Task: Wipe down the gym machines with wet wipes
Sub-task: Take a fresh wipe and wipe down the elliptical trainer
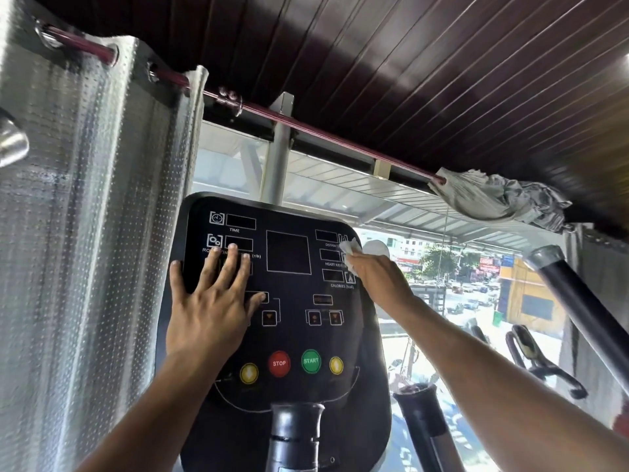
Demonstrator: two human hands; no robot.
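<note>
A black console panel (pixel 289 332) of a gym machine fills the middle of the view, with display windows, a red STOP button (pixel 279 363) and a green START button (pixel 311 361). My left hand (pixel 212 301) lies flat on the panel's left side, fingers straight and spread. My right hand (pixel 376 277) is at the panel's upper right edge and grips a crumpled white wet wipe (pixel 350 250), which is pressed against the display labels there.
A silver perforated curtain (pixel 85 233) hangs close on the left from a red rod (pixel 306 129). Black handlebars (pixel 578 301) rise at right, and a black post (pixel 296 434) stands below the console. A window behind shows a street.
</note>
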